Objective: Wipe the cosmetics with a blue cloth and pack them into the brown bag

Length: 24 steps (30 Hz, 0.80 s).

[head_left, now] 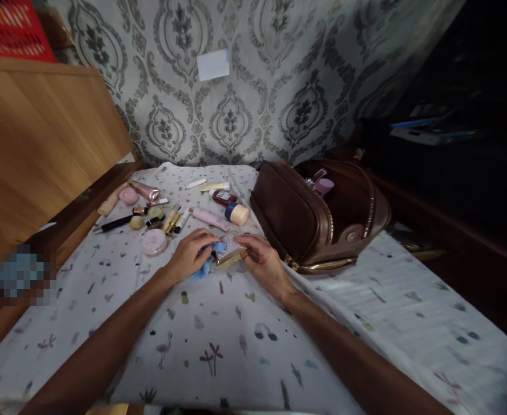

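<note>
My left hand (190,252) is curled around a blue cloth (205,262) and presses it against a small shiny silver-and-gold case (228,249). My right hand (262,262) grips that case from the right side, fingers closed on its edge. Both hands rest low over a white patterned sheet (219,334). Just beyond them lie several cosmetics: a round pink compact (154,242), a pink tube (210,218), a cream-capped bottle (238,214), lipsticks (172,220) and a black pencil (115,223).
An open brown zip bag (318,219) with gold trim lies to the right, a pink item inside. A wooden headboard (37,150) stands at left, a red crate (7,29) above it. Patterned wallpaper is behind. Dark furniture fills the right side.
</note>
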{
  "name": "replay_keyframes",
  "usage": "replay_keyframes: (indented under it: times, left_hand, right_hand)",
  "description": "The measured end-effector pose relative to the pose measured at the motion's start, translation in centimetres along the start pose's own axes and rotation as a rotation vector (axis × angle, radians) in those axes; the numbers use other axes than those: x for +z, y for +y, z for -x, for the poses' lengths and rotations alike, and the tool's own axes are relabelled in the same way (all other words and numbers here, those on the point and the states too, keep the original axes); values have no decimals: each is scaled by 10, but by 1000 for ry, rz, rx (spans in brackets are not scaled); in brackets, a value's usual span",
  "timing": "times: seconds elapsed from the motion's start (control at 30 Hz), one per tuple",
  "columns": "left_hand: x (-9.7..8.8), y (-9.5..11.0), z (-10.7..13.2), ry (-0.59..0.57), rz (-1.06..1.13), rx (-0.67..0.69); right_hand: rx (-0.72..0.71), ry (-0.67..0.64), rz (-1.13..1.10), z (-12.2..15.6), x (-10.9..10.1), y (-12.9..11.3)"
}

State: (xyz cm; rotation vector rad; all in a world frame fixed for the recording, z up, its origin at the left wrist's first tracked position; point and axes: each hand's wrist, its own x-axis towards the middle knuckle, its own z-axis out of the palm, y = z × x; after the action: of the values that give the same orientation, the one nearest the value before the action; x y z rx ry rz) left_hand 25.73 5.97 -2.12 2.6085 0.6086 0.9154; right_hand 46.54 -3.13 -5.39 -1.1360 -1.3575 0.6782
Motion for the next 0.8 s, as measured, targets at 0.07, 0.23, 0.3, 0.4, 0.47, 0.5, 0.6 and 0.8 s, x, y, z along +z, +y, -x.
replay_keyframes:
  times: [0.07,0.23,0.3,0.4,0.47,0.5,0.6,0.8]
  left_hand:
    - [1,0,0,10,-26,9]
    - [6,11,0,74,-135,100]
    - [10,20,0,110,-171,167]
    - [12,33,-1,155,-194,247]
    - [11,40,-2,175,-199,270]
    - [8,42,-2,186,-201,274]
    - [0,43,-5,228,-200,250]
    - [-15,35,-11,256,-173,57]
  right_hand:
    - [60,-24,-86,0,-2,-1]
    - [191,-5,-241,0,-6,-12]
    - [176,-12,-276,-1,-5,-15]
    - [118,-67,-295,-1,-1,-15]
    - [96,-105,-286,0,1,-15]
    - [95,-125,-280,1,3,-14]
    - [94,-157,-258,5,7,-15]
    - [-3,-130,-173,8,11,-15]
